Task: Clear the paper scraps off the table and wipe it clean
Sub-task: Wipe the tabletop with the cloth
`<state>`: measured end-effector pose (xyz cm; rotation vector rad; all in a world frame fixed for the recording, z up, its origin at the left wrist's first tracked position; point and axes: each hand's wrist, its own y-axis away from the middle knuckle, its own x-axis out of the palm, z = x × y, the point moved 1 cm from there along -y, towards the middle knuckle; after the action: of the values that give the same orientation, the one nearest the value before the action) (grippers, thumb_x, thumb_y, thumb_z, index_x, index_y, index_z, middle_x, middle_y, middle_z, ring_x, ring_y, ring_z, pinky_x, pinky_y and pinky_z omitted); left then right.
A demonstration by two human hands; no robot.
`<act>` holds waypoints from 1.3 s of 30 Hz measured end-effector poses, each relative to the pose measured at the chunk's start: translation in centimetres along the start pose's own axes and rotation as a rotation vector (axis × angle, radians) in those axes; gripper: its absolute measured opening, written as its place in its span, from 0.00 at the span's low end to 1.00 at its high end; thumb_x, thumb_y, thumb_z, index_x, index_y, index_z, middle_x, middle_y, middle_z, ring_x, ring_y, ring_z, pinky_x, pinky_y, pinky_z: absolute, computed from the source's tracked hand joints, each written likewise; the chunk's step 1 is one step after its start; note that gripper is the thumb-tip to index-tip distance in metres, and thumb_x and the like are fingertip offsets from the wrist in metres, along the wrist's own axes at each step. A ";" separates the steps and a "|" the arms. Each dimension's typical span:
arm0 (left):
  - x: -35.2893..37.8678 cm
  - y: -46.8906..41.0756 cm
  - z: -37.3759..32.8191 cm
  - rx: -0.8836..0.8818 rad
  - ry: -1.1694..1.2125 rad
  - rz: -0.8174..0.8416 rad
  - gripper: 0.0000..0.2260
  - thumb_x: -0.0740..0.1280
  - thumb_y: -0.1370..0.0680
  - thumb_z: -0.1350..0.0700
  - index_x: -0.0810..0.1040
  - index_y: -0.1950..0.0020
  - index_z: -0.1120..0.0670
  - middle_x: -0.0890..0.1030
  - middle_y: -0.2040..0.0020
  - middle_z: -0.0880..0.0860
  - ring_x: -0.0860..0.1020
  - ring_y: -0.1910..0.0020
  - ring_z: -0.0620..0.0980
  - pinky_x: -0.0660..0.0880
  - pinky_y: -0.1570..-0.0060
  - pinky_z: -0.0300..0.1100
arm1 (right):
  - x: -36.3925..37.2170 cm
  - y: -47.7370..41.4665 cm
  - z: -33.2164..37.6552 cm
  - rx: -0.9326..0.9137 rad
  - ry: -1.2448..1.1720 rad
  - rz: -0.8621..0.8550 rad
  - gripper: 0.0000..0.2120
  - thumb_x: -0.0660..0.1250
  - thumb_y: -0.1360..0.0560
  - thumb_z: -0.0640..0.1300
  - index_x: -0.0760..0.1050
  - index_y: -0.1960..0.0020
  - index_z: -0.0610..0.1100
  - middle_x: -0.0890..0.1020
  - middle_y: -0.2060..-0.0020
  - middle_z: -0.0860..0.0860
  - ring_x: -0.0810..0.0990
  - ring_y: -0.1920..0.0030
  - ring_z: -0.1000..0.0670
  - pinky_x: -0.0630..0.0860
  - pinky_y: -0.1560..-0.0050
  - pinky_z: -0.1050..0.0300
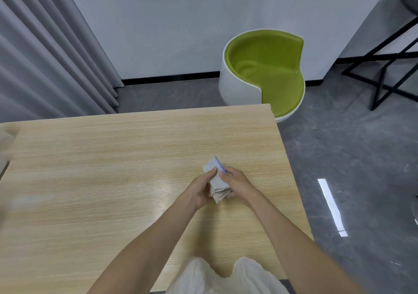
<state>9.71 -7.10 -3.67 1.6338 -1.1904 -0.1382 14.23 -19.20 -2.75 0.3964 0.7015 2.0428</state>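
Both forearms are reaching forward from the lower edge and converging over the right half of the wooden surface (108,158). The left hand (200,190) and the right hand (238,184) are meeting around a folded cloth (216,184), pale grey with a blue edge, and are gripping it between them. The left thumb is pressing on its upper face with the fingers curling beneath, and the right hand's fingers are curling round its right side. The cloth is tilting, its top corner pointing away from the person and its lower end hanging between the palms; whether it is touching the surface cannot be told. A few tiny specks (167,195) are lying just left of the left hand, too small to identify. Beyond the far right corner, a white tub chair (239,83) with a green seat is standing on the grey floor (350,158)
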 end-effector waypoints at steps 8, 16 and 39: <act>-7.0 -2.2 -6.9 0.604 -0.965 -0.638 0.10 0.69 0.25 0.56 0.70 0.51 0.57 0.76 0.56 0.56 0.75 0.58 0.55 0.70 0.61 0.45 | 0.0 -1.4 -3.3 -0.091 0.612 -0.253 0.23 0.62 0.22 0.43 0.62 0.28 0.47 0.73 0.42 0.46 0.74 0.43 0.47 0.71 0.42 0.53; -8.0 -7.0 -8.8 0.760 -1.249 -0.809 0.11 0.57 0.19 0.52 0.74 0.44 0.55 0.67 0.55 0.48 0.72 0.52 0.53 0.59 0.64 0.39 | 3.7 -2.4 -6.8 -0.085 1.028 -0.424 0.32 0.57 0.22 0.49 0.46 0.23 0.47 0.41 0.24 0.38 0.38 0.24 0.41 0.44 0.24 0.45; -10.9 -12.1 -11.2 1.687 -2.283 0.269 0.15 0.66 0.26 0.61 0.75 0.40 0.56 0.76 0.50 0.57 0.73 0.55 0.58 0.69 0.56 0.49 | 6.9 -4.8 -9.6 0.106 0.934 -0.707 0.32 0.53 0.20 0.57 0.46 0.22 0.48 0.45 0.23 0.42 0.42 0.23 0.41 0.43 0.27 0.38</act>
<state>18.58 7.83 -13.15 2.1362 -3.9780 -1.4113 8.75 -14.46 -13.22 -0.7263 1.2751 1.4223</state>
